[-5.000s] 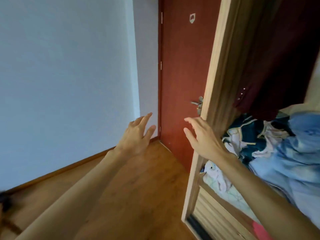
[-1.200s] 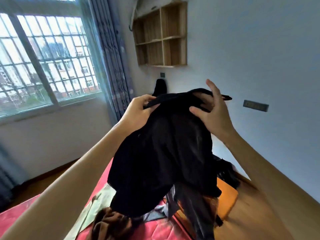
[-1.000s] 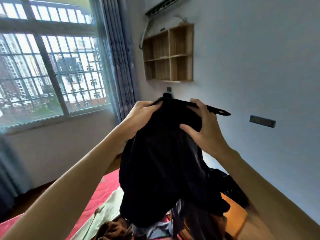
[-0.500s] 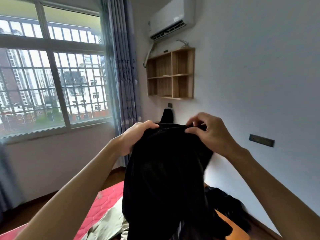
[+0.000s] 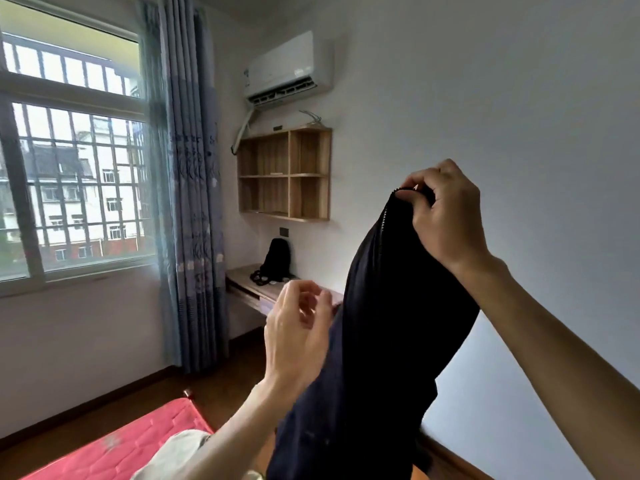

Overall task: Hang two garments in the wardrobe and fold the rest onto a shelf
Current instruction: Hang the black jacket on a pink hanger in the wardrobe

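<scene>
- Hanging in mid-air, the dark garment fell from a raised pinch down past the bottom of the view, to the right of the red bed's corner, resting on nothing.
- The left hand hovered just beside its left edge, fingers loosely curled, with nothing visibly between them.
- The right hand pinched the top edge beside a zip's teeth.
- It looked soft, light and limp. It would probably sag wherever unsupported, so both shoulders or the collar seam seemed the best hold for hanging.
- Farther off, a black bag stood on the bench against the wall.
- No label showed on the garment, and the air conditioner's marking was too small to read.
</scene>
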